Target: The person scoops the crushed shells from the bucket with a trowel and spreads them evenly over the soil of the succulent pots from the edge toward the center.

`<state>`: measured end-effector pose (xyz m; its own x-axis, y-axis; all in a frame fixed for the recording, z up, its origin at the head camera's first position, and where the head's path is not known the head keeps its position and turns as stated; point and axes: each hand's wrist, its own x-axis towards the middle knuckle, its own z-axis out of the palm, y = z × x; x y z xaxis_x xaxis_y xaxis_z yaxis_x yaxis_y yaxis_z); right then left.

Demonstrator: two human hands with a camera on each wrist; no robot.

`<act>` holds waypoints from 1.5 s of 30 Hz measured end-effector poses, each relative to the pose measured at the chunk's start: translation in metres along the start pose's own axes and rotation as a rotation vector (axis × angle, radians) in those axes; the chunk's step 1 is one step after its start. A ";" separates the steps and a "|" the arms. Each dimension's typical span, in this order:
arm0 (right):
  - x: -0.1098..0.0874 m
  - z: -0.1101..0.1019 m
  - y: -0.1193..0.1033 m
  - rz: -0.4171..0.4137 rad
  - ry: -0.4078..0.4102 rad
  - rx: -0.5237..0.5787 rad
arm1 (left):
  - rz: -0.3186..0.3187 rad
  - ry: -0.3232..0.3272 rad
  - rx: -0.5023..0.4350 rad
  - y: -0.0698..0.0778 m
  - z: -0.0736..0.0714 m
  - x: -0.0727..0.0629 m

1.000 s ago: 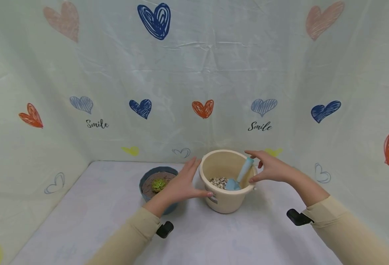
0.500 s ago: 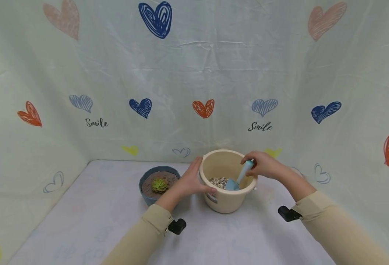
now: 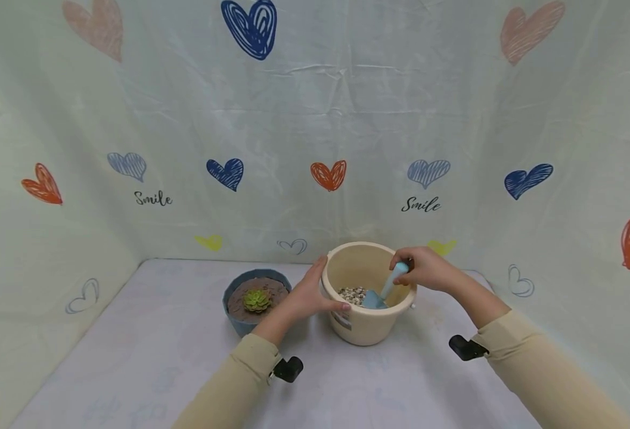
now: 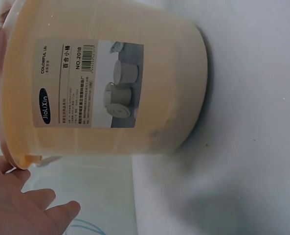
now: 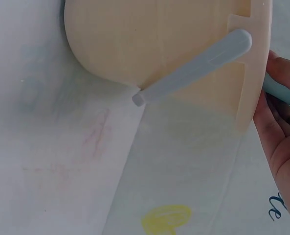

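Note:
A cream plastic bucket (image 3: 365,329) stands upright on the table, with mixed pale and dark pebbles (image 3: 351,294) inside. My left hand (image 3: 305,299) holds the bucket's left side, thumb at the front rim and fingers spread behind; the left wrist view shows a printed label (image 4: 88,84) between them. Over the right rim, my right hand (image 3: 428,271) grips the handle of a light blue scoop (image 3: 375,300). The scoop's blade lies against the pebbles, and its tip is hidden. In the right wrist view the scoop's handle end (image 5: 280,92) shows between thumb and fingers.
Left of the bucket sits a blue-grey pot (image 3: 239,326) of brown soil with a green succulent (image 3: 257,301). The bucket's pale carrying handle (image 5: 193,66) hangs at its right side. A heart-printed curtain (image 3: 277,131) rises behind the white table (image 3: 148,351).
My right hand has closed around the scoop's handle, then tilted it slightly lower. My left hand has moved right, from beside the bucket onto its rim.

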<state>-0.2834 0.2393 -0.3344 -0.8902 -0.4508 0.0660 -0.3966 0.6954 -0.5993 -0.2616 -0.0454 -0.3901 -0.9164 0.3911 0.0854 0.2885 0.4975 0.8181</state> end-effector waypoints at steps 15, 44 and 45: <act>0.007 0.004 0.004 -0.023 -0.035 0.041 | -0.009 0.006 0.013 -0.001 0.001 0.000; 0.004 0.011 0.015 0.026 0.014 0.255 | 0.004 -0.002 0.034 -0.001 0.000 -0.002; 0.004 0.011 0.016 0.030 0.019 0.278 | 0.002 -0.004 0.035 -0.001 0.000 -0.001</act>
<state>-0.2906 0.2425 -0.3526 -0.9055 -0.4202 0.0583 -0.2959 0.5271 -0.7967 -0.2608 -0.0469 -0.3911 -0.9149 0.3947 0.0847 0.2996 0.5234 0.7976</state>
